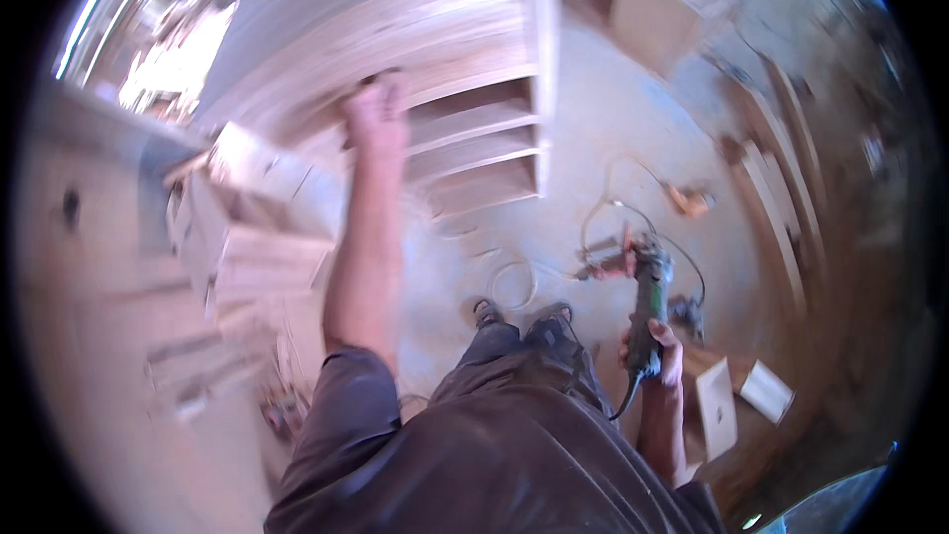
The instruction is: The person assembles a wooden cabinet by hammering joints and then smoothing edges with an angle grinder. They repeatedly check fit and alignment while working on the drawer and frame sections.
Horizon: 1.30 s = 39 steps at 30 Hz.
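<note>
My right hand (668,356) is wrapped round the lower body of a dark angle grinder (648,302). The tool points away from me, and its cord hangs from the end nearest me. My left arm reaches forward to a pale wooden cabinet (474,35) with open shelf slots on its right side. There my left hand (377,114) is blurred against the cabinet's front, its fingers curled. A small dark patch shows by the fingertips; whether it is a held piece or an opening in the wood is unclear.
Loose wooden drawer boxes (267,255) stand to the left. Cords and an orange-handled tool (690,200) lie on the floor, with long boards (776,203) farther right. Another wooden box (657,15) stands at the far right; small wooden pieces (714,405) sit beside my right forearm.
</note>
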### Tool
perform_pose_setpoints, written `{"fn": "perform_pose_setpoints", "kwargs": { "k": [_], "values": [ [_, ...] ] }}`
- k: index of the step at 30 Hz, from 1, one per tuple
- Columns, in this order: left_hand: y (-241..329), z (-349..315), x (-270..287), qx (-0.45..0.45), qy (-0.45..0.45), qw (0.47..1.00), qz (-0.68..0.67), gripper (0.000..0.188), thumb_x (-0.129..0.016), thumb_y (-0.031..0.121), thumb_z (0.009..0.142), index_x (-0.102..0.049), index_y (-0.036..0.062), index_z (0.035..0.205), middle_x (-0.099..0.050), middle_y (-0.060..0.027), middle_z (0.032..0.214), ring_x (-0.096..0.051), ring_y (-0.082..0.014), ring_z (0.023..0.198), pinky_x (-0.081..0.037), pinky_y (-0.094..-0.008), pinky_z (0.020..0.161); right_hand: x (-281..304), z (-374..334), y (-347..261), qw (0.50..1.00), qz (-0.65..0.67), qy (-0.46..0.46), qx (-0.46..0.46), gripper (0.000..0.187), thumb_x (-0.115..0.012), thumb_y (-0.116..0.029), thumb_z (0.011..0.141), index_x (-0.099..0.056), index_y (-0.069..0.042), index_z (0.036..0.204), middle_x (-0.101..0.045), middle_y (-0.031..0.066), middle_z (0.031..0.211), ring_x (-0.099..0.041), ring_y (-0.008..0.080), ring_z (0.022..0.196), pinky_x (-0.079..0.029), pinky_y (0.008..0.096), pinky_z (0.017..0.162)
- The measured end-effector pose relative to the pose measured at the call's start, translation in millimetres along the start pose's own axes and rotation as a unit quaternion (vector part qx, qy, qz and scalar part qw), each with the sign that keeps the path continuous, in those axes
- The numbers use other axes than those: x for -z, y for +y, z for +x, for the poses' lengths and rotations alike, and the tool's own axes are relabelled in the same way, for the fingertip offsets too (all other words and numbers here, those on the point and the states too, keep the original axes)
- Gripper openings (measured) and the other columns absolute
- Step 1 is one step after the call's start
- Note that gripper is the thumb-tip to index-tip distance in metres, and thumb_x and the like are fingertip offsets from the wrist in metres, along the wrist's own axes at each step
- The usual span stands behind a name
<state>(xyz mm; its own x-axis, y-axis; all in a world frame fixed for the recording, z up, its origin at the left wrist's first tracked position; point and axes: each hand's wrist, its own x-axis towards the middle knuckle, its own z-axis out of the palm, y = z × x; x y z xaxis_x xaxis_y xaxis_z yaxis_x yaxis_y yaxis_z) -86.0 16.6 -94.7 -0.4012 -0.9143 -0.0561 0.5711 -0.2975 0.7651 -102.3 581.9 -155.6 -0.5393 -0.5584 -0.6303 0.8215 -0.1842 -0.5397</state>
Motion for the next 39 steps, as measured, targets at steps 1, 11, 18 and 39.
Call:
{"fn": "perform_pose_setpoints", "kwargs": {
  "k": [1,11,18,39],
  "values": [
    [-20,-23,-10,0.022,0.007,1.0,-0.01,0.015,-0.051,0.013,0.096,-0.058,0.0012,0.094,-0.066,-0.0131,0.1,-0.067,-0.0295,0.103,-0.056,-0.045,0.095,9,5,6,1.0,0.01,0.009,-0.01,0.046,-0.064,-0.038,0.089,-0.061,0.004,0.104,-0.068,0.0186,0.084,-0.069,0.0296,0.063,-0.058,0.0411,0.052],
    [-115,-343,4,0.501,-0.164,0.816,0.237,0.034,-0.063,0.03,0.092,-0.067,0.0017,0.11,-0.069,-0.0079,0.103,-0.063,-0.019,0.087,-0.05,-0.0352,0.073,-40,12,32,0.987,-0.151,-0.017,-0.045,0.047,-0.068,-0.035,0.085,-0.057,0.0,0.114,-0.067,0.0143,0.085,-0.067,0.0282,0.062,-0.058,0.0383,0.051],
    [-31,-290,88,0.453,-0.149,0.871,0.117,0.038,-0.074,0.029,0.089,-0.071,-0.0034,0.107,-0.072,-0.0113,0.098,-0.068,-0.018,0.085,-0.053,-0.032,0.075,-203,18,113,0.91,-0.407,-0.082,0.001,0.041,-0.068,-0.029,0.079,-0.061,0.002,0.105,-0.064,0.0113,0.081,-0.067,0.0246,0.064,-0.055,0.0369,0.053],
    [127,-240,348,0.234,0.23,0.94,-0.093,0.023,-0.069,0.014,0.084,-0.06,-0.0014,0.099,-0.064,-0.0127,0.089,-0.066,-0.0285,0.081,-0.056,-0.0425,0.077,-449,206,59,0.972,0.009,-0.15,0.183,0.064,-0.05,-0.015,0.099,-0.022,0.01,0.151,-0.038,0.0274,0.148,-0.042,0.0434,0.137,-0.039,0.0512,0.114]
  ]
}}
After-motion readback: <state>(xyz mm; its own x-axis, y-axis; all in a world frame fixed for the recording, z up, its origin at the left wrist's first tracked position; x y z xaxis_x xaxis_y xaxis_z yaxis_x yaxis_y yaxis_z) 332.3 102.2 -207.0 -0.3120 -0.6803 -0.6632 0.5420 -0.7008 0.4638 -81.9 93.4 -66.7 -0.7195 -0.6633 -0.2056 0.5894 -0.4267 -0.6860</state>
